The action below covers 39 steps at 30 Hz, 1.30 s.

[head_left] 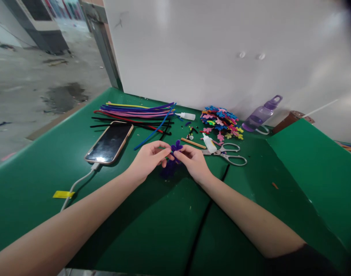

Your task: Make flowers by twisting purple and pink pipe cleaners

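Both my hands meet over the middle of the green table (48, 168). My left hand (148, 159) and my right hand (192, 159) are closed in pinches on a purple pipe-cleaner flower (177, 146) held between their fingertips. More purple pipe cleaner (169, 168) hangs below the flower, just above the table. A pile of finished coloured flowers (221, 120) lies beyond my right hand. Straight pipe cleaners (137, 111) in several colours lie beyond my left hand.
A phone (109, 142) on a white charging cable (77, 184) lies to the left. Scissors (231, 153), two small glue bottles (210, 143) (187, 115) and a wooden stick (192, 143) lie by my right hand. A purple water bottle (261, 114) stands against the white wall. A yellow tag (63, 194) lies near the cable.
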### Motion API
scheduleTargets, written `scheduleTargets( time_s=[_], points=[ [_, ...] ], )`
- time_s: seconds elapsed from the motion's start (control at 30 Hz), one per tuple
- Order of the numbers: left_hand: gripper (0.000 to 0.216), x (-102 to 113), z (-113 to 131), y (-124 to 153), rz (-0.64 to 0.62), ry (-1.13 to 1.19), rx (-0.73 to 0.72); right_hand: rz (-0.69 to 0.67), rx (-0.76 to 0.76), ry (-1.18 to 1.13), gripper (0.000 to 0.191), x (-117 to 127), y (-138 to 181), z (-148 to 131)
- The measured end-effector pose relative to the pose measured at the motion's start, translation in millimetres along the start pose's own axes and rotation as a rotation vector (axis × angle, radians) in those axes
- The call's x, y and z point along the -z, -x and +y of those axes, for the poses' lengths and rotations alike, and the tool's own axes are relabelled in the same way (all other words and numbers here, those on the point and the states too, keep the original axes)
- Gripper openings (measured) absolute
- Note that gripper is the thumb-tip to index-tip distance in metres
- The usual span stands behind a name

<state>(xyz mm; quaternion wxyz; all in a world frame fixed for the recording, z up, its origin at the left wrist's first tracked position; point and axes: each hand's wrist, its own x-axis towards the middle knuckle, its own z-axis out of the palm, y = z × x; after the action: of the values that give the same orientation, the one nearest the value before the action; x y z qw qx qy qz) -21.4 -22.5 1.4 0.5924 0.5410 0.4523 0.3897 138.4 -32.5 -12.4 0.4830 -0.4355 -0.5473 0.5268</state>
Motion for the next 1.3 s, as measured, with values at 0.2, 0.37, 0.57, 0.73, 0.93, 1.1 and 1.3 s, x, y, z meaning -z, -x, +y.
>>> scheduleTargets(
  time_s=[0.2,0.37,0.57,0.73,0.93,1.1,1.3],
  points=[
    [0.016,1,-2,-1,-0.024,0.01,0.006,-0.019,-0.016,-0.009,0.015,1,0,3],
    [0.016,1,-1,0,-0.062,-0.038,-0.029,-0.016,-0.015,0.002,0.017,1,0,3],
    [0.023,1,-4,-2,-0.101,-0.011,-0.048,-0.021,-0.015,-0.015,0.02,0,-1,2],
    [0.024,3,-5,-3,-0.107,-0.046,-0.106,-0.066,-0.039,-0.096,0.023,1,0,4],
    [0.022,6,-8,-4,-0.092,-0.089,-0.108,-0.102,-0.076,-0.132,0.025,1,1,6],
    [0.02,8,-12,-7,-0.084,-0.068,-0.135,-0.123,-0.072,-0.136,0.024,0,2,4],
    [0.018,7,-16,-8,-0.063,-0.082,-0.154,-0.136,-0.06,-0.143,0.025,-1,2,5]
  ],
)
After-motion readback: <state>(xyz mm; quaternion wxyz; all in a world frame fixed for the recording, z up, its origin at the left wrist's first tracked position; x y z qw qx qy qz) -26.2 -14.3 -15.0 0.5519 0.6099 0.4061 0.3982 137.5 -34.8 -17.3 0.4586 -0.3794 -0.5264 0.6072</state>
